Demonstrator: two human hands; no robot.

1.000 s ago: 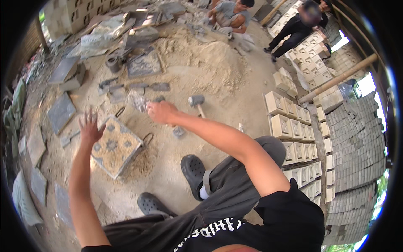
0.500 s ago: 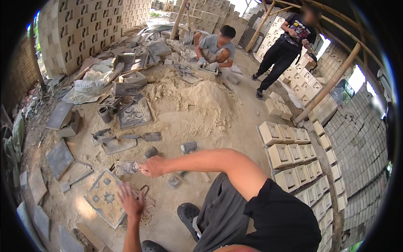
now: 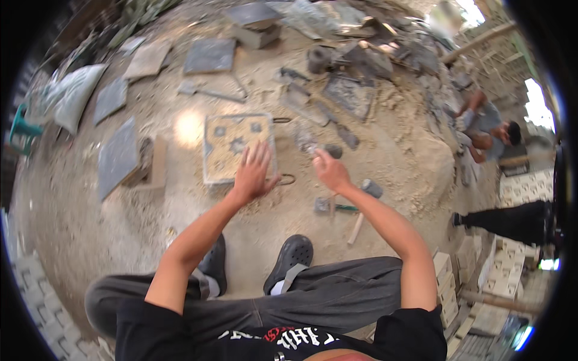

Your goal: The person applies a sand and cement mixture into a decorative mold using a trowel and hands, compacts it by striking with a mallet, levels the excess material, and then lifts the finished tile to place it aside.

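Observation:
A square mould (image 3: 238, 115) lies on the ground ahead of me, filled with pale sandy mix. A dark star and small square shapes show in its surface, and wire loops stick out on its right side. My left hand (image 3: 254, 171) is over the mould's near right part, fingers spread and nothing in them; whether it touches the mix I cannot tell. To the right, my right hand (image 3: 332, 171) is closed round the handle of a trowel (image 3: 304, 140). The blade points away from me, crusted with pale material and slightly blurred.
Near my right hand lie a dark cylinder (image 3: 333, 151), a mallet (image 3: 372, 188) and a green-handled hammer (image 3: 323, 206). Slabs (image 3: 209, 56) and metal tools (image 3: 347, 137) lie beyond. A sand heap (image 3: 421, 171) rises at right, where a co-worker (image 3: 489, 129) crouches. Blocks stand lower right.
My view has swung left and down, bringing the mould to the middle. My left hand has moved from beside the mould's edge to over it. The trowel stays in my right hand.

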